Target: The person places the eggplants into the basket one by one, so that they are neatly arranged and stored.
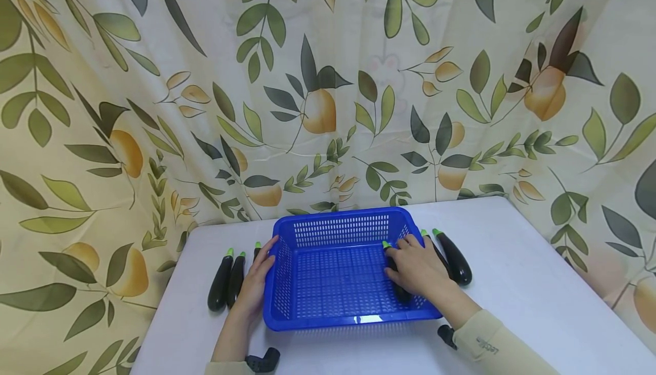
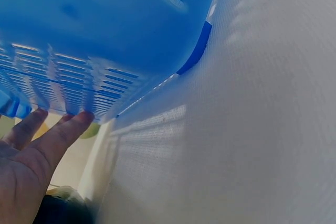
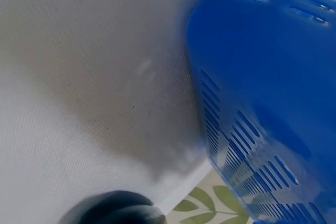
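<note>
A blue plastic basket (image 1: 345,324) with slotted sides stands on the table. My left hand (image 1: 256,281) rests on the basket's left rim, and in the left wrist view its extended fingers (image 2: 68,129) touch the slotted wall. Inside the basket, along the right wall, lies a dark eggplant (image 1: 401,294) with a green stem end. My right hand (image 1: 417,264) grips this eggplant from above, the thumb across it, hiding its middle. The right wrist view has only the basket's outside (image 3: 252,51); the right hand's fingers are out of that view.
Left of the basket lie two eggplants (image 1: 220,284), and a third eggplant (image 1: 257,247) shows partly behind my left hand. To the right lies another eggplant (image 1: 453,256), beside one (image 1: 437,250) half hidden by my right hand. A leaf-and-fruit patterned curtain (image 1: 328,107) hangs behind the white table (image 1: 523,284).
</note>
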Demonstrator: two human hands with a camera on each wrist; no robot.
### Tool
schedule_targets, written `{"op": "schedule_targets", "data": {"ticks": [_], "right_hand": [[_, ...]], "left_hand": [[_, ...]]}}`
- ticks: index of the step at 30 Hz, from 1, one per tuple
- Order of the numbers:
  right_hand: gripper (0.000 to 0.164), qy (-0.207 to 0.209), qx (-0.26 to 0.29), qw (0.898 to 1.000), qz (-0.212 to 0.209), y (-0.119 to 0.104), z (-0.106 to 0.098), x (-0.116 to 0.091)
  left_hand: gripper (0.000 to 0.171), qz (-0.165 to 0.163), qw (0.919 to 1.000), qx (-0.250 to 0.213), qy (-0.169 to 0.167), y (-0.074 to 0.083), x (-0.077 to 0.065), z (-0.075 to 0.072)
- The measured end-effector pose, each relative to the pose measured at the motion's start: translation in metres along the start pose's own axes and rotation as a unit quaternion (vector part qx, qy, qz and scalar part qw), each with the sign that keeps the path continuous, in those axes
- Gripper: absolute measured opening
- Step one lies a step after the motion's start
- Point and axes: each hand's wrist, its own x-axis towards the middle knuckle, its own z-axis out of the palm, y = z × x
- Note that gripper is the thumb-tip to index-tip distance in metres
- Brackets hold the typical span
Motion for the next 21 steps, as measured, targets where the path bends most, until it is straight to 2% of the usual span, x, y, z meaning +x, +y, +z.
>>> {"op": "schedule_targets", "data": {"ticks": [12, 21], "right_hand": [[0.039, 0.033, 0.068, 0.997, 0.013, 0.001, -0.004, 0.0029], [0.035, 0.087, 0.091, 0.992, 0.019, 0.0044, -0.0058, 0.0009]], "left_hand": [[0.043, 0.0, 1.0, -0.004, 0.001, -0.0024, 0.0005, -0.0007], [0.044, 0.007, 0.9999, -0.015, -0.003, -0.0031, 0.0016, 0.0001]]}}
